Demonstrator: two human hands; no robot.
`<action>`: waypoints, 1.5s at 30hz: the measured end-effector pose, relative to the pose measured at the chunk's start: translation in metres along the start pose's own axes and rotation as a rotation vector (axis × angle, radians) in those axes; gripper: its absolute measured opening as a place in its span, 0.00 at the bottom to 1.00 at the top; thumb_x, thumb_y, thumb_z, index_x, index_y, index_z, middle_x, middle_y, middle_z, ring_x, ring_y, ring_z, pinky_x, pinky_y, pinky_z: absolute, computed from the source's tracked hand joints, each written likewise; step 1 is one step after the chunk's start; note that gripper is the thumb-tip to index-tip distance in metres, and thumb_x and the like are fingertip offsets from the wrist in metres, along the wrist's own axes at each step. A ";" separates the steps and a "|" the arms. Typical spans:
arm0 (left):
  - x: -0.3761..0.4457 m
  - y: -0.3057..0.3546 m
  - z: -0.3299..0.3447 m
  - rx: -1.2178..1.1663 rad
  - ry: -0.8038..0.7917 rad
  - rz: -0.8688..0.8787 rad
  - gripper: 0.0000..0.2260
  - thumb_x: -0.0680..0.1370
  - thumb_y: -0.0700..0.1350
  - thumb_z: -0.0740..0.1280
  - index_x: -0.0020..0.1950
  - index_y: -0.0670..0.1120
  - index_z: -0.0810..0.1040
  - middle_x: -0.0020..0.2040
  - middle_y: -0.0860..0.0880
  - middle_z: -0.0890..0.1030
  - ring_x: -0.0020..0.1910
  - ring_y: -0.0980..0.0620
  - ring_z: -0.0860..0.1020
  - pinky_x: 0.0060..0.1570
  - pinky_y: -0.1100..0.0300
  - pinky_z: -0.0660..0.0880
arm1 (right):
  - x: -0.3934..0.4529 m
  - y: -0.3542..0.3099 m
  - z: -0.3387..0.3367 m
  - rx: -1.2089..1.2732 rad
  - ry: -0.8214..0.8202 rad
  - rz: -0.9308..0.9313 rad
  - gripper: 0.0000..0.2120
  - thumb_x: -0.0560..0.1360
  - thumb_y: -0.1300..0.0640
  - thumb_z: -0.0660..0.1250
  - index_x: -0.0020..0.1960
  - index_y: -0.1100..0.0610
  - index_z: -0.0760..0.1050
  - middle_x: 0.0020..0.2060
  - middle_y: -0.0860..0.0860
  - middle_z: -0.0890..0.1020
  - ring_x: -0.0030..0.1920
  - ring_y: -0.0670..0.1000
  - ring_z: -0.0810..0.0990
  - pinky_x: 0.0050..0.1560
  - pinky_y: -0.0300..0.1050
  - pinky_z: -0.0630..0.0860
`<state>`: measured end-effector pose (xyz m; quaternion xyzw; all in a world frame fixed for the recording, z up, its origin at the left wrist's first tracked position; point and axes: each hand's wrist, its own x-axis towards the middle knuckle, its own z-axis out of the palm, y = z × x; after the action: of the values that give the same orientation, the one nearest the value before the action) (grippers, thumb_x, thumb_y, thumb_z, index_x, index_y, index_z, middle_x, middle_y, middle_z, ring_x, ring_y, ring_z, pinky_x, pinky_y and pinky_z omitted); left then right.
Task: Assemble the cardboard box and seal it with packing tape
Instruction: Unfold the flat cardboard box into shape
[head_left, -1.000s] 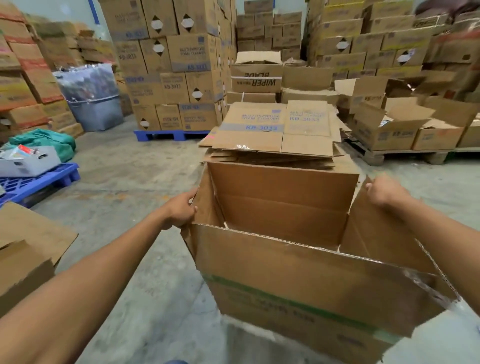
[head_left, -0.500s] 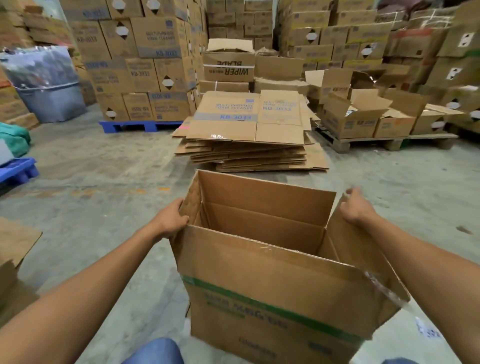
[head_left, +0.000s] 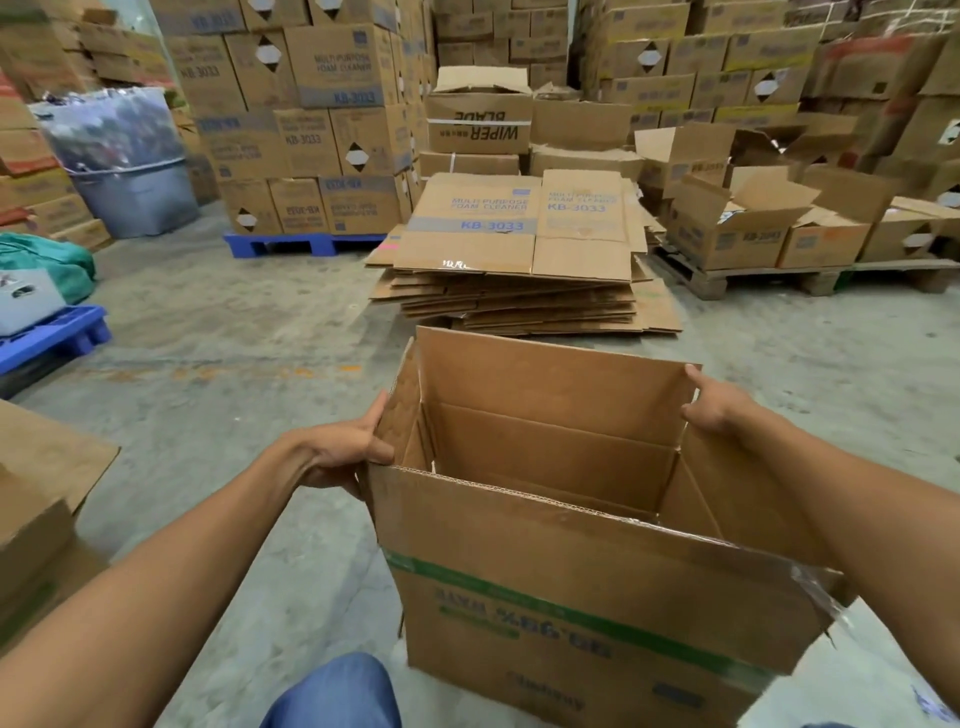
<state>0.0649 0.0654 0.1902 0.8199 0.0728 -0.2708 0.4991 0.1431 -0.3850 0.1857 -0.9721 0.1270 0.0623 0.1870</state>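
A brown cardboard box (head_left: 571, 587) with a green stripe and upside-down print stands open in front of me on the concrete floor. All its top flaps point up. My left hand (head_left: 345, 449) grips the left side flap, thumb inside. My right hand (head_left: 714, 402) holds the top of the right side flap, fingers over its edge. A strip of old clear tape (head_left: 821, 587) hangs from the near right corner. No tape roll is in view.
A stack of flattened boxes (head_left: 524, 270) lies just beyond the box. Pallets of stacked cartons (head_left: 306, 135) fill the back; open cartons (head_left: 737, 223) sit on a wooden pallet at right. Loose cardboard (head_left: 41, 499) at left, a blue pallet (head_left: 52, 338) beyond it. My knee (head_left: 337, 696) shows below.
The box has come down and stands lower and more upright. Both hands stayed on its side flaps. The view has tilted down, and my knee has come into sight.
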 end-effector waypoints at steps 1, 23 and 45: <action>-0.002 -0.004 -0.004 -0.019 -0.034 0.007 0.52 0.68 0.35 0.67 0.75 0.68 0.36 0.65 0.46 0.75 0.51 0.38 0.80 0.54 0.34 0.76 | 0.003 -0.002 0.001 0.006 0.007 0.017 0.34 0.81 0.59 0.60 0.81 0.49 0.45 0.76 0.61 0.64 0.72 0.62 0.67 0.69 0.54 0.67; 0.002 0.012 0.108 0.994 -0.372 0.049 0.31 0.84 0.44 0.56 0.79 0.49 0.38 0.79 0.40 0.36 0.79 0.43 0.48 0.70 0.59 0.51 | 0.002 -0.008 0.015 -0.020 0.077 -0.007 0.28 0.78 0.62 0.62 0.77 0.58 0.61 0.69 0.62 0.73 0.67 0.63 0.73 0.64 0.53 0.73; -0.013 0.000 0.109 0.921 -0.532 -0.059 0.36 0.73 0.73 0.48 0.76 0.58 0.61 0.79 0.53 0.59 0.77 0.51 0.58 0.72 0.53 0.53 | -0.038 -0.043 0.085 0.053 -0.540 -0.146 0.28 0.81 0.42 0.58 0.77 0.53 0.63 0.64 0.55 0.76 0.60 0.59 0.79 0.55 0.59 0.80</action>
<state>0.0136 -0.0266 0.1579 0.8548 -0.1595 -0.4872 0.0805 0.1119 -0.3061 0.1286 -0.9217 0.0036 0.3019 0.2434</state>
